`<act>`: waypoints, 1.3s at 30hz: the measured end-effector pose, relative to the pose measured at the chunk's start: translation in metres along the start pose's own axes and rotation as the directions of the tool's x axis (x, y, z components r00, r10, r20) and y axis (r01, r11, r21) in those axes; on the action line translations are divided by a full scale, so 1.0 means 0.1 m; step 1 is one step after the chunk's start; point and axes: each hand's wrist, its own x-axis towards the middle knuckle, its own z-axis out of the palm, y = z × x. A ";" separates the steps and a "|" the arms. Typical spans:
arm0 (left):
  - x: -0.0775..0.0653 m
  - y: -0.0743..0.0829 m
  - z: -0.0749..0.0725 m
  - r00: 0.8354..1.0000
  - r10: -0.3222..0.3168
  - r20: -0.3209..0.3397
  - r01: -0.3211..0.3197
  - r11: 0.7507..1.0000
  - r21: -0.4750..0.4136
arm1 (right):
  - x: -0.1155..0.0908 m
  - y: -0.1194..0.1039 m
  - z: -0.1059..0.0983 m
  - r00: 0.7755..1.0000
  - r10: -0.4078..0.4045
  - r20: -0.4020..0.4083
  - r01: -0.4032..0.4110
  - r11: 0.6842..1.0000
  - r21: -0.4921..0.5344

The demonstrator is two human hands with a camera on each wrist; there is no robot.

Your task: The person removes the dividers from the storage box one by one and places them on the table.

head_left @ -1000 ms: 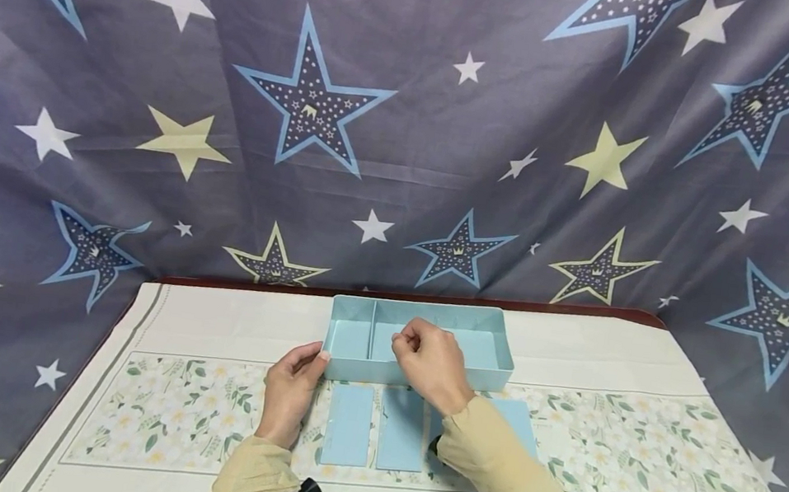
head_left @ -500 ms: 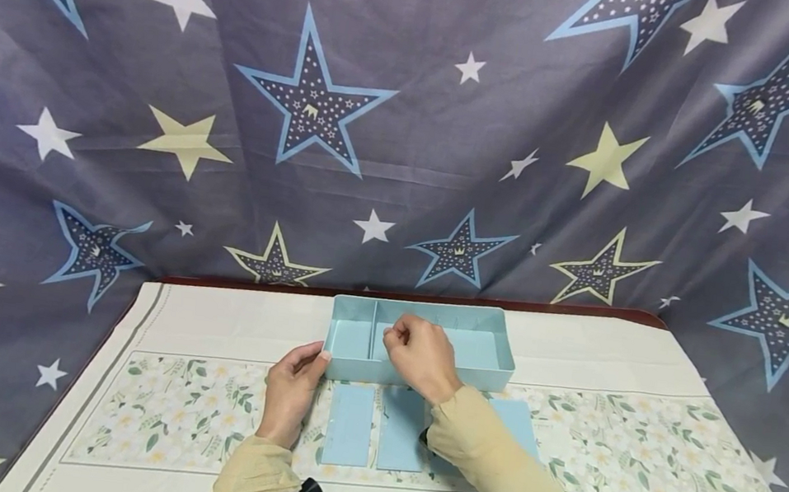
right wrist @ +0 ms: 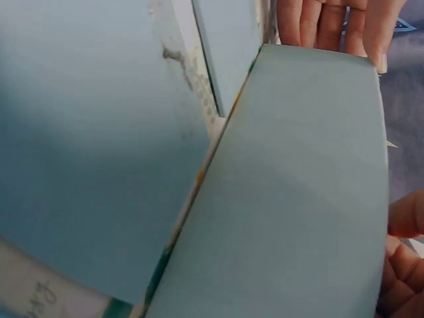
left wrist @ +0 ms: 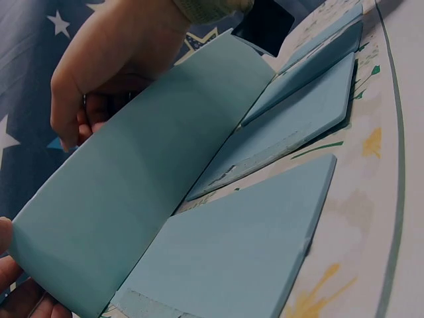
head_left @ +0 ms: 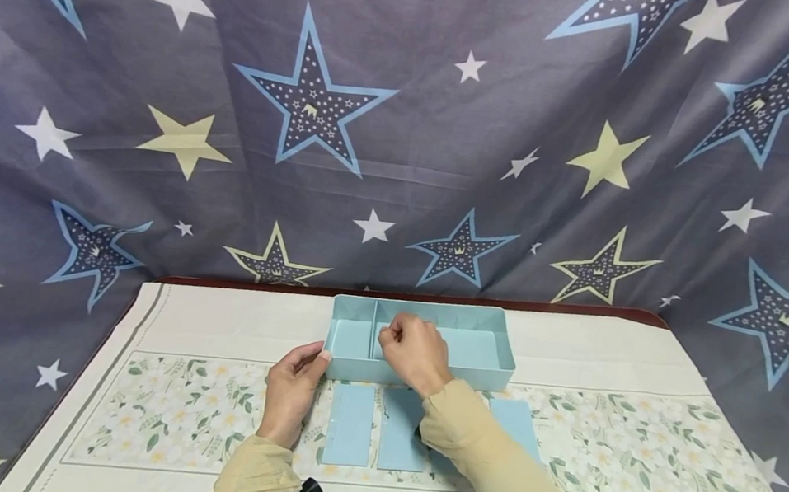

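Observation:
A long light-blue box (head_left: 363, 370) with a thin upright divider (head_left: 373, 330) near its left end stands towards the back of the table. At its front left corner my left hand (head_left: 290, 392) grips the box, thumb at the rim and fingers against the end wall. My right hand (head_left: 415, 352) reaches over the front wall into the larger compartment, fingers curled, close to the divider. I cannot tell whether its hidden fingertips hold anything. In the left wrist view, the right hand (left wrist: 119, 59) hangs behind the front wall (left wrist: 142, 165).
Flat light-blue panels lie in front of the box: a left panel (head_left: 349, 425), a middle panel (head_left: 403, 434) and a right panel (head_left: 516, 428), with the right forearm over part of them. A floral cloth (head_left: 186, 410) covers the table. A star-patterned curtain (head_left: 406, 156) hangs behind.
My right hand has shifted left inside the box, closer to the divider, and its forearm has swung left with it. The left hand and the box stay put.

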 end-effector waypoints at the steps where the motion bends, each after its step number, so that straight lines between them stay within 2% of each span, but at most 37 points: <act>1: 0.01 -0.01 0.00 1.000 0.002 -0.002 -0.002 1.000 -0.003 | 0.00 0.00 0.01 1.000 0.000 0.003 0.000 1.000 -0.002; 6: -0.01 0.02 -0.01 1.000 0.000 0.005 0.000 1.000 -0.004 | 0.02 -0.01 0.06 1.000 0.004 0.009 -0.004 0.999 -0.032; 10: -0.07 0.16 -0.03 1.000 0.001 0.019 -0.001 1.000 -0.016 | 0.05 -0.05 0.09 1.000 -0.009 0.004 0.010 0.998 -0.059; 14: -0.14 0.31 -0.04 0.999 -0.039 0.023 0.039 0.999 -0.018 | 0.08 -0.09 0.12 1.000 -0.013 0.003 0.014 0.996 -0.087; 17: -0.15 0.36 -0.04 0.997 -0.073 0.029 0.073 0.997 -0.009 | 0.09 -0.11 0.15 1.000 -0.001 0.008 0.002 0.994 -0.108; 26: -0.15 0.38 -0.07 0.995 -0.085 0.053 0.085 0.996 -0.009 | 0.11 -0.11 0.20 1.000 0.016 0.004 -0.015 0.988 -0.155; 39: -0.15 0.37 -0.05 0.997 -0.069 0.039 0.070 0.997 -0.016 | 0.09 -0.07 0.26 0.999 0.030 0.037 -0.024 0.989 -0.146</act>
